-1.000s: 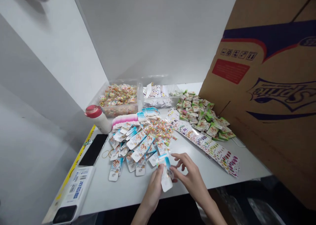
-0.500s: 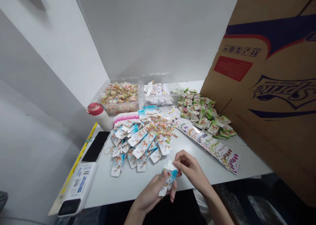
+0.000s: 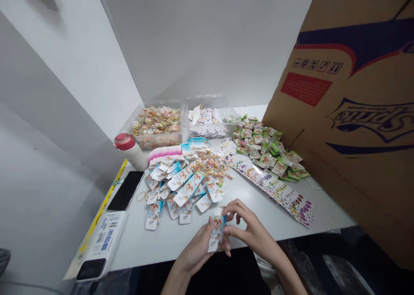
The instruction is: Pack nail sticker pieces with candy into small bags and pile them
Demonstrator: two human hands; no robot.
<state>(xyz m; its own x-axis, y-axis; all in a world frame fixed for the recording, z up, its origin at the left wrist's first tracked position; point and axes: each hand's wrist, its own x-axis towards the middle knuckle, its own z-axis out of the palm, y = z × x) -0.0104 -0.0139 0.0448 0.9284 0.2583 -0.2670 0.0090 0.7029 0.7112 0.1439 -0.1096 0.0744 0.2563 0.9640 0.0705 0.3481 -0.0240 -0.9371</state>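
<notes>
My left hand (image 3: 196, 251) and my right hand (image 3: 250, 231) meet over the near edge of the white table (image 3: 258, 217). Between them they hold a small clear packet with a blue and white header card (image 3: 216, 233), standing roughly upright. The left fingers wrap its lower part; the right thumb and fingers pinch its top and right side. Just beyond the hands lies a loose pile of like packets (image 3: 181, 189) with small colourful pieces (image 3: 211, 165) spilled among them.
A strip of nail-sticker sheets (image 3: 274, 187) and a heap of green packets (image 3: 268, 150) lie to the right. Two clear tubs (image 3: 158, 127) stand at the back. A red-capped bottle (image 3: 129, 150), a phone (image 3: 126, 190) and a labelled device (image 3: 100, 243) sit left. A cardboard box (image 3: 355, 114) walls the right.
The packet was lifted off the table toward me and turned upright. My right hand went from open beside it to pinching its top.
</notes>
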